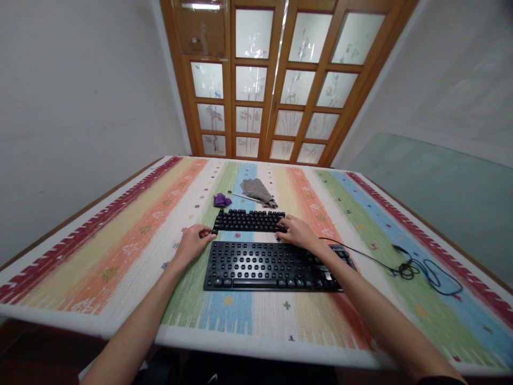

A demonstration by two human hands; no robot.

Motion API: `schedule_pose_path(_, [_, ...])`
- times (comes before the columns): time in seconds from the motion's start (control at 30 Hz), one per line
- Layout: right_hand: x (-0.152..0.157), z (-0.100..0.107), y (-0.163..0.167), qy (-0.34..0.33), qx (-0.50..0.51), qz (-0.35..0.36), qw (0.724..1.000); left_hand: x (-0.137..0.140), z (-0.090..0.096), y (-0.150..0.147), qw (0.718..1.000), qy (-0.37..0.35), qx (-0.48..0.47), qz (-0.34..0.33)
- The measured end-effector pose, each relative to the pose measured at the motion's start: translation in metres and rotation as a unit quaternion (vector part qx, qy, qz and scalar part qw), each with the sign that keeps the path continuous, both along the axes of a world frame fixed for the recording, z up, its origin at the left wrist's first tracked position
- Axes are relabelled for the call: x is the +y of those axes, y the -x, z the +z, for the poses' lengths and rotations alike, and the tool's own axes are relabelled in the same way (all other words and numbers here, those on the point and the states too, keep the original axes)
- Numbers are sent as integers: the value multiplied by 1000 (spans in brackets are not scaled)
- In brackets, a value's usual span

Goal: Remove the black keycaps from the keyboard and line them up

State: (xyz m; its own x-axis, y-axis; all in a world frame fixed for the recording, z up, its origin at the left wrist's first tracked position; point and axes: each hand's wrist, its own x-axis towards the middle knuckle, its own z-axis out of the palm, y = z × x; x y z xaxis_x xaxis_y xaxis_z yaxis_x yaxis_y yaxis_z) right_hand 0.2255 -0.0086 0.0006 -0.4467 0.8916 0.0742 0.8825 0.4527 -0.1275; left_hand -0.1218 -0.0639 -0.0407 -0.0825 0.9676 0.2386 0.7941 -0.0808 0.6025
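Loose black keycaps (pixel 250 220) lie in keyboard-like rows on the striped tablecloth. Just below them, nearer to me, is a black keyboard (pixel 256 262) with most of its keys bare of caps. It keeps its space bar and several caps along the front row. My left hand (pixel 194 240) is closed at the left end of the rows, thumb and fingers at a bottom-row keycap (pixel 215 232). At the right end, my right hand (pixel 295 231) pinches around the end keycaps, its fingertips partly hiding them. My right forearm covers part of the keyboard's right side.
Beyond the keycaps lie a crumpled purple cloth (pixel 222 200), a grey cloth (pixel 258 191) and a thin stick (pixel 242 196). The keyboard's black cable (pixel 409 270) is coiled at right. A striped tablecloth (pixel 132 248) covers the table; wood-framed glass doors (pixel 266 80) stand behind.
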Motion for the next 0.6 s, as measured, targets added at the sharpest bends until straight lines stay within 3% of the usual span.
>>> schedule_pose_path(0.6, [3,-1,-9,10,0,-2,1000,-1,2,0,1000,1,-4,-3])
